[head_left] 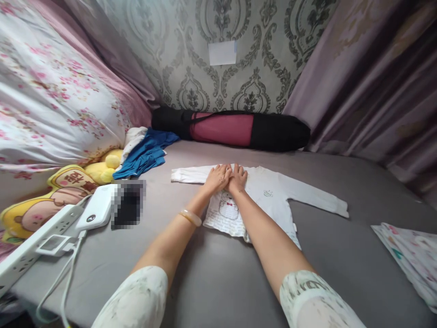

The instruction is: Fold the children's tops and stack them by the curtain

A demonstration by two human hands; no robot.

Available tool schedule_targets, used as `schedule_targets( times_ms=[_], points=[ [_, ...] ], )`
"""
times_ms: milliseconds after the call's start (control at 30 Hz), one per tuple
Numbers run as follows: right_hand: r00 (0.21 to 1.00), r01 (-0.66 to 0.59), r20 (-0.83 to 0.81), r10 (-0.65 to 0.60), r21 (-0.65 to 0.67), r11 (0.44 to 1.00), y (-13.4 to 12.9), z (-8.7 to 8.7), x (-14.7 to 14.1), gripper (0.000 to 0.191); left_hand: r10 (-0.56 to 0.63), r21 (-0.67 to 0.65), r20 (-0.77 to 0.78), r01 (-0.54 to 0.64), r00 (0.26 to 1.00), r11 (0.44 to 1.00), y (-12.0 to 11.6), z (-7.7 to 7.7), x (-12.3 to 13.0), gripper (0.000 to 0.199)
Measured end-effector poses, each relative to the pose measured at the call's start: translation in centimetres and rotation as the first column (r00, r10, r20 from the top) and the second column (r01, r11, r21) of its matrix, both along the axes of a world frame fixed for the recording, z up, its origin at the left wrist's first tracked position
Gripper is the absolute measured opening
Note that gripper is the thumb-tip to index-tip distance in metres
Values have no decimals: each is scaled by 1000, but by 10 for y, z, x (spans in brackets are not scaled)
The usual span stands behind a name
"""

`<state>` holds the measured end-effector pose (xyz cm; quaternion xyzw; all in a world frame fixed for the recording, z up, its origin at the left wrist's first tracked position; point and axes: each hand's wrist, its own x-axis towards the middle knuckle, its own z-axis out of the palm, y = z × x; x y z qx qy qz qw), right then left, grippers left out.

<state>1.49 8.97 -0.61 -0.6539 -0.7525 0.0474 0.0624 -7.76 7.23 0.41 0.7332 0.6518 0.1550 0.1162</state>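
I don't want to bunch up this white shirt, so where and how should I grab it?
Probably pinch the white shirt at the cuff of the sleeve on the picture's right, coming from the right. That sleeve stretches out flat, its narrow end uncovered; the left hand and right hand rest on the cloth nearer the other sleeve.

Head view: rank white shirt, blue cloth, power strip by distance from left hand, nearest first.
From the left hand:
1. White shirt: directly under it, touching.
2. Blue cloth: to its left, farther back.
3. Power strip: far left, nearer the camera.
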Motion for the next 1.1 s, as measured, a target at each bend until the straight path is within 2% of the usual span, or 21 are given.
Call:
schedule_targets(
  times_ms=[67,200,400,567,767,833,933,1000,1067,1100],
  points=[
    [1000,0,16,0,1,1000,-1,1,0,58,25,-59,-12,-26,1000,998,3,-9,1,57],
    [999,30,-42,-28,44,999,-2,-1,-2,55,68,-80,-74,-74,995,994,-3,-16,-19,58],
    [994,44,-106,-36,75,996,1,-6,-5,56,190,-72,-177,-205,966,976,-21,-16,-59,60],
    [993,48,-107,-39,81,996,3,-8,-5,56,268,-36,-266,-288,926,957,-27,-16,-90,61],
    [993,44,-111,-35,79,996,0,-7,-5,57,296,-27,-300,-319,907,947,-26,-15,-103,60],
    [993,43,-116,-34,76,996,-1,-8,-5,57,295,11,-287,-305,911,952,-27,-18,-103,59],
    [992,27,-128,-21,41,999,2,-5,-4,57,302,173,-235,-266,924,949,-32,-19,-100,57],
    [987,-16,-158,10,-36,999,6,2,2,58,302,279,-212,-238,929,930,-39,-15,-96,55],
    [971,-84,-234,48,-150,985,10,14,13,62,305,329,-212,-226,928,917,-50,-9,-90,51],
    [958,-110,-281,64,-150,983,10,20,22,61,315,337,-210,-234,925,912,-55,-5,-86,49]
  ],
)
